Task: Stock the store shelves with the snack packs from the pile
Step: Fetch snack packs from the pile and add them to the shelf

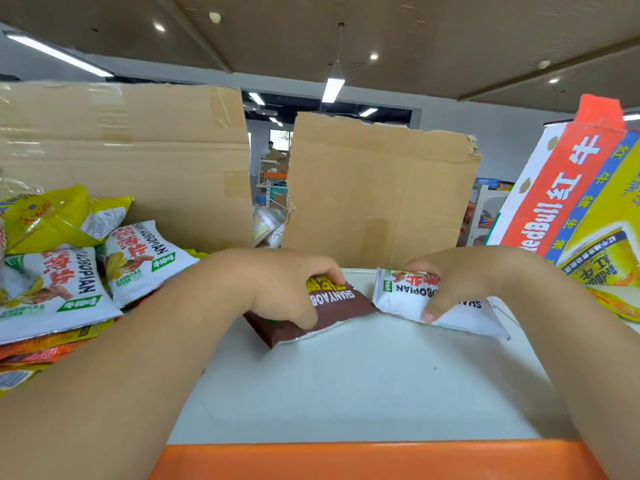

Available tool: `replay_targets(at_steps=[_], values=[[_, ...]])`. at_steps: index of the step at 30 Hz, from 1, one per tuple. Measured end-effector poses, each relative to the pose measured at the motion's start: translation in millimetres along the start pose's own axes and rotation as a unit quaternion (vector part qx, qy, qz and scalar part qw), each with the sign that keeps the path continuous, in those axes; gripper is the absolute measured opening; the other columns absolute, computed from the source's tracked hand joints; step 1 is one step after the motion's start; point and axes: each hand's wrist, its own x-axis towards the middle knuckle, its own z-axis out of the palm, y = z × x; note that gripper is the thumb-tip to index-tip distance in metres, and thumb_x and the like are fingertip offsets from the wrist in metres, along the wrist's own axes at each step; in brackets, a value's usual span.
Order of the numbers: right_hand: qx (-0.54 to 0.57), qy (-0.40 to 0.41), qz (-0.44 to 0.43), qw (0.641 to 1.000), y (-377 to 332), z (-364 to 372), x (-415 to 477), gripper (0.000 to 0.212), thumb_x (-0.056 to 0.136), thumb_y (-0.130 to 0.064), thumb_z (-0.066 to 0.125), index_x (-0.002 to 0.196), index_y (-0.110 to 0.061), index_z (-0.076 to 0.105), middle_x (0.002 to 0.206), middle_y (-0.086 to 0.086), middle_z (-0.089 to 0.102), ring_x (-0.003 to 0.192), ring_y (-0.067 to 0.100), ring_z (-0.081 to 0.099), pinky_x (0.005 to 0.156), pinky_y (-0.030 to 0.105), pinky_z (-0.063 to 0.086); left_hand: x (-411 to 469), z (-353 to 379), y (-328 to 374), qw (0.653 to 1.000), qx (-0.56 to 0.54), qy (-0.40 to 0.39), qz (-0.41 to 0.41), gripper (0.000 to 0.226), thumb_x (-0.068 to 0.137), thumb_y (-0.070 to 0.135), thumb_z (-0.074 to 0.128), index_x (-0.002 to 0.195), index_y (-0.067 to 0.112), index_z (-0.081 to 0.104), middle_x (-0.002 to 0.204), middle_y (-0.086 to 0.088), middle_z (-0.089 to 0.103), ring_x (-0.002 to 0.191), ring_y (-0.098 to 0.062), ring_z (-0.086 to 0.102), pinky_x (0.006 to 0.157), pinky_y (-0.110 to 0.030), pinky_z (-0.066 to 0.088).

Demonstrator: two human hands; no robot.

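Much of the brown snack pack is hidden under the left hand. Only its right end and lower edge show, and the lettering breaks off at the knuckles. The fingers curl over the far edge and the thumb presses the near side, so the hand is clamped on the pack. The right hand covers the middle of the white snack pack the same way, fingers over the top and thumb tip on the near face, gripping it firmly. I cannot tell whether either pack rests fully on the white shelf surface or is lifted slightly.

Both packs sit at mid-frame, just beside each other, their inner ends almost meeting. The brown one's long axis runs left to right and rises a little toward the right. The white one's runs left to right and drops toward the right. The print on both reads upside down from here.

The pile of snack packs at the left edge is cut off by the frame. Behind stand two cardboard sheets, which block most of the store. Through the gap between them a distant person is too small to make out. A Red Bull carton leans at the right, partly out of frame. The shelf's orange front edge crosses the bottom.
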Motion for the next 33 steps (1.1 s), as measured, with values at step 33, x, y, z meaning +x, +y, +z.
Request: replay_targets(at_steps=[33], values=[[0.01, 0.261, 0.112, 0.959, 251.0, 67.0, -351.4, 0.083, 0.079, -0.022, 0.073, 0.144, -0.059, 0.035, 0.138, -0.011, 0.056, 0.11, 0.021, 0.058, 0.087, 0.035, 0.05, -15.3, 68.4, 337.7, 0.96, -0.022, 0.197, 0.197, 0.065, 0.078, 0.041, 0.082, 0.131, 0.058, 0.049, 0.121, 0.021, 0.062, 0.099, -0.01, 0.062, 0.085, -0.031, 0.054]])
